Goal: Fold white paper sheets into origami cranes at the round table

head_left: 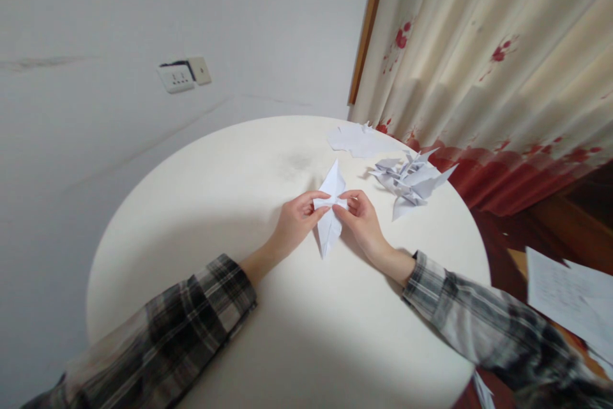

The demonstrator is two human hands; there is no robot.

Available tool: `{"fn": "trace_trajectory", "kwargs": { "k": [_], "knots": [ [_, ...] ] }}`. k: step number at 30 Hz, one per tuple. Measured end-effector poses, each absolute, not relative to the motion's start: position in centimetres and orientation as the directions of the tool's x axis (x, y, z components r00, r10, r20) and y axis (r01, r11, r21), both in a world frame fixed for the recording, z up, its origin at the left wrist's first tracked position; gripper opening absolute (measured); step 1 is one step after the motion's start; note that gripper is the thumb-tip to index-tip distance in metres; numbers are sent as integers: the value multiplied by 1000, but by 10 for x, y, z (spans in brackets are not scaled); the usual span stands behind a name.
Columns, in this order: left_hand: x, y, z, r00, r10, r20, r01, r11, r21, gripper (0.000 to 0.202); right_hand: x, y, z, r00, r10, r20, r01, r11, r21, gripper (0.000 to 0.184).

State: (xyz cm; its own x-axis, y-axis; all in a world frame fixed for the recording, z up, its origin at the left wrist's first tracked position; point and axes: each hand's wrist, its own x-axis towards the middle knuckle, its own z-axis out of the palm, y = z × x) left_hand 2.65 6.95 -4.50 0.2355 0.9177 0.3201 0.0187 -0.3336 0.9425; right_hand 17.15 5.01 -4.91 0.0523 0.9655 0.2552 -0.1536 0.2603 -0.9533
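Note:
A white, long diamond-shaped folded paper [330, 217] lies on the round white table [215, 205]. My left hand [295, 221] pinches the paper's middle from the left, fingers closed on it. From the right, my right hand [363, 217] pinches the same middle fold. Both forearms wear plaid sleeves and rest on the tabletop.
A pile of folded white paper figures [410, 180] sits just right of my hands. A torn white sheet [357, 140] lies at the table's far edge. Loose sheets [569, 297] lie off the table at the right. A flowered curtain [479, 64] hangs behind; a wall socket [176, 77] is at left.

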Motion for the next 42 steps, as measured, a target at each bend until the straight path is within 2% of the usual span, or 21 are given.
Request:
{"fn": "trace_trajectory", "kwargs": {
  "k": [8, 14, 19, 35, 42],
  "knots": [
    [27, 70, -45, 235, 922, 308, 33, -324, 946, 23, 176, 51, -48, 64, 949, 309, 31, 308, -951, 14],
    [25, 69, -44, 213, 912, 350, 126, -381, 916, 19, 176, 49, -48, 22, 944, 329, 93, 326, -941, 24],
    [24, 69, -43, 204, 916, 345, 183, -382, 906, 21, 175, 48, -46, 1, 937, 350, 141, 347, -927, 23],
    [23, 72, -47, 174, 916, 362, 207, -393, 896, 24, 176, 48, -45, 19, 926, 378, 38, 377, -926, 6],
    [22, 71, -45, 158, 916, 368, 199, -395, 897, 23, 175, 48, -45, 40, 938, 343, 26, 343, -939, 8]
  ]
}}
